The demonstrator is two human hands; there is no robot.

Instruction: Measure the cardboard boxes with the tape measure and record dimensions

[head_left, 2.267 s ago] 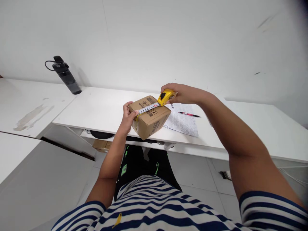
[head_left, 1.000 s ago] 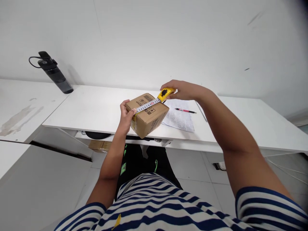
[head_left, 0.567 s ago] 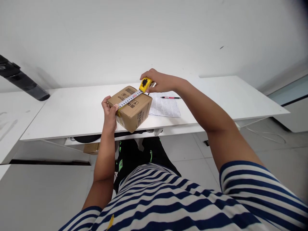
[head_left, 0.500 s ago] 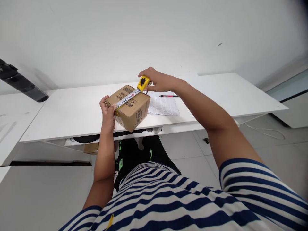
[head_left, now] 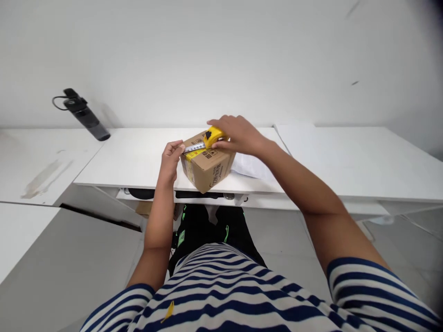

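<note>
A brown cardboard box (head_left: 208, 169) with dark print and yellow tape sits near the front edge of the white table (head_left: 138, 159). My right hand (head_left: 237, 133) is closed around a yellow tape measure (head_left: 212, 137) above the box top. A short stretch of its white blade (head_left: 194, 147) runs over the box towards my left hand (head_left: 172, 159). The fingertips of that hand pinch the blade's end at the box's left edge. Part of a written paper sheet (head_left: 252, 166) shows behind the box, under my right forearm.
A dark drink bottle (head_left: 86, 115) with a loop handle stands at the back left, near the wall. Below the tabletop is a shelf holding dark items (head_left: 199, 195). A grey surface (head_left: 93, 258) lies at lower left.
The tape measure has come closer to my left hand, and the exposed blade is shorter. My view has shifted, so the whole bottle shows. The pen seen before is now out of sight.
</note>
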